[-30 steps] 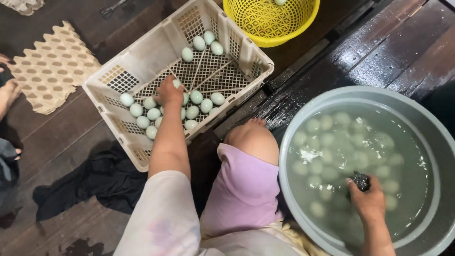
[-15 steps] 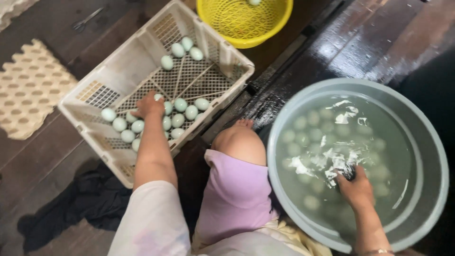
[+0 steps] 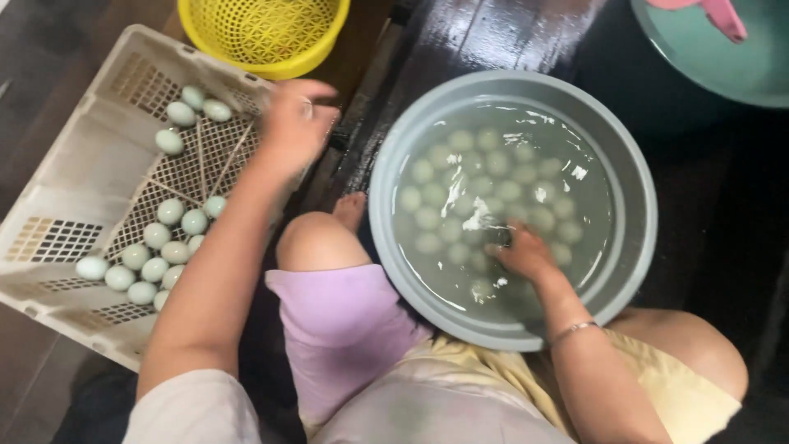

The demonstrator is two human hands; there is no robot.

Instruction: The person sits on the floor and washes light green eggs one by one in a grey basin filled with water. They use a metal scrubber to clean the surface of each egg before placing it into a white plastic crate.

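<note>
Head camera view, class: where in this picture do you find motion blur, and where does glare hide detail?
In the head view, the left hand over the white crate is smeared by motion blur, while the pale eggs in the crate stay fairly sharp. White glare streaks on the water in the grey basin break up the outlines of the submerged eggs near the right hand.

left hand (image 3: 294, 123) lifted off crate eggs (image 3: 156, 255), right hand (image 3: 519, 253) deeper in basin (image 3: 633, 247)

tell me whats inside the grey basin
The grey basin holds cloudy water with many pale eggs sunk in it. The right hand reaches in among them; anything beneath it is covered.
</note>
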